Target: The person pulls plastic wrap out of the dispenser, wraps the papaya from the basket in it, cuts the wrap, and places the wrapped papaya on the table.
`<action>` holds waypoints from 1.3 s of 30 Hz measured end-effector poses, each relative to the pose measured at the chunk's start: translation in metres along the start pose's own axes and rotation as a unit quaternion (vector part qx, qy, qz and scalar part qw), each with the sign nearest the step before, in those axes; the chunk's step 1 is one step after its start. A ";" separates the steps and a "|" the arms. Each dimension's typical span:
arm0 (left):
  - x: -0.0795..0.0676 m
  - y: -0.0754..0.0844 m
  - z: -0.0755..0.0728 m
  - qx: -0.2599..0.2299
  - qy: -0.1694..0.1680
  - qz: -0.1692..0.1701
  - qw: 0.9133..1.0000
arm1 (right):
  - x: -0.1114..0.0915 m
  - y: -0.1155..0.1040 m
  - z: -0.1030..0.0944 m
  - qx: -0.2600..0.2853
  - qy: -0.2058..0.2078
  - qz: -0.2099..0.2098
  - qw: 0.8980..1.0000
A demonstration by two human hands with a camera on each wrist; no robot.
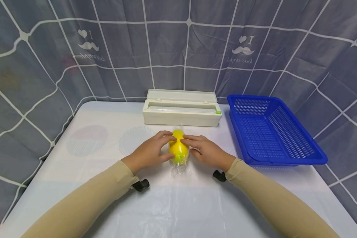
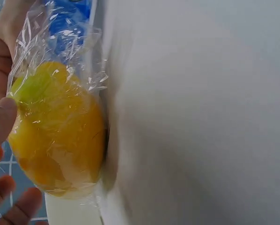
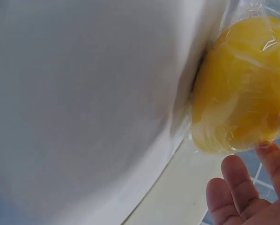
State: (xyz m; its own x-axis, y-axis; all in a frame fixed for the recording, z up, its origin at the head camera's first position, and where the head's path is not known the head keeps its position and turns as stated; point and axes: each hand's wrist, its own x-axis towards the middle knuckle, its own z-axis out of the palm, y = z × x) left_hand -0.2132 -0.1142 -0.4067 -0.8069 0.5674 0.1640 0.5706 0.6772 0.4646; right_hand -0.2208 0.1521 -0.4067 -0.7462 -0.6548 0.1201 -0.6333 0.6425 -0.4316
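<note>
A yellow fruit with a greenish end lies on the table, wrapped in clear cling film. Loose crinkled film sticks out at its near end. From the left, my left hand touches the wrapped fruit, its fingers loosely bent near the top. In the left wrist view the thumb rests against the wrapped fruit while other fingers spread apart from it. My right hand reaches in from the right with fingertips at the fruit's upper part. Its fingers look relaxed in the right wrist view.
Behind the fruit stands a white cling film dispenser box with its lid raised. To the right is a blue plastic basket with slotted walls. A grey checked curtain hangs around the white-covered table.
</note>
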 end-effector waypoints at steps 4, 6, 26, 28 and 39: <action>-0.004 0.006 -0.004 0.075 0.011 0.119 0.990 | 0.001 0.001 0.000 0.000 -0.007 0.004 1.000; -0.006 0.009 -0.004 0.112 0.005 0.167 0.979 | 0.002 0.001 0.000 0.002 -0.010 0.007 1.000; -0.012 0.018 0.005 0.276 0.026 0.292 0.915 | 0.009 -0.002 -0.003 0.011 -0.031 0.009 0.999; -0.011 0.017 0.006 0.279 0.033 0.297 0.912 | 0.009 -0.003 -0.003 0.010 -0.030 0.008 0.999; -0.010 0.013 0.008 0.213 0.062 0.303 0.927 | 0.011 -0.002 0.000 0.012 -0.033 0.013 0.999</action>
State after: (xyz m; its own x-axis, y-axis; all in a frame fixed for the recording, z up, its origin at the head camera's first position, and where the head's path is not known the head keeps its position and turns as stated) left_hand -0.1966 -0.1077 -0.4090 -0.3145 0.8642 0.3927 0.9121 0.3898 -0.1273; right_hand -0.2278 0.1435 -0.4042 -0.7463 -0.6637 0.0494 -0.6082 0.6500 -0.4555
